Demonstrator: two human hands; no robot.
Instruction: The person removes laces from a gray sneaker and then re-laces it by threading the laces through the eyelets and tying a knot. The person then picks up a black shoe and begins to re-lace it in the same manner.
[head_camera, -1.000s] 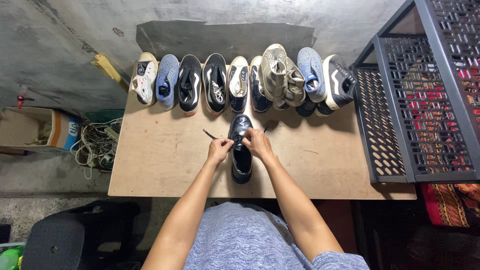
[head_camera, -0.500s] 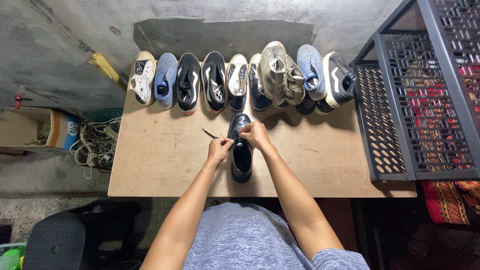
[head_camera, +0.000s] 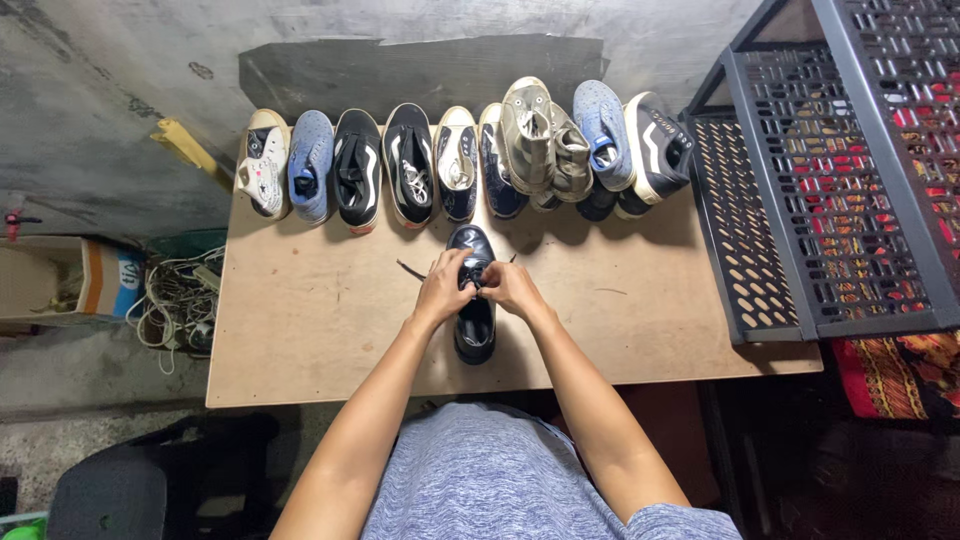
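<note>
Setting: bare concrete floor and wall, a plywood table (head_camera: 300, 330) seen from above, a black perforated metal rack (head_camera: 800, 200) at the right edge, a cardboard box (head_camera: 60, 285) and a tangle of pale cord (head_camera: 175, 305) on the floor to the left.

Back row: a line of shoes (head_camera: 460, 160) along the far edge of the table, toes mostly pointing away, side by side and touching; white, blue, black, olive high-top and black-and-white among them.

Worked shoe: a black lace-up shoe (head_camera: 474, 325) near the middle of the table, apart from the row, just in front of it.

Long axis: running straight away from the body, toe toward the row, heel toward the near table edge.

Left hand (head_camera: 443, 290): resting on the left flank of the shoe's upper, fingers curled in over the lacing area, pinched on lace.

Right hand (head_camera: 512, 288): on the right flank, mirrored, fingers likewise curled and pinched at the lacing.

Lace (head_camera: 411, 270): one dark end trailing out to the left past the left hand, lying on the plywood; another short tip just visible to the right.

Key relation: shoe directly between and beneath both hands, on the body's midline; fingertips meeting over the throat of the shoe; neither hand clearly nearer.

Hidden: the exact grip on the lace, covered by the knuckles.
</note>
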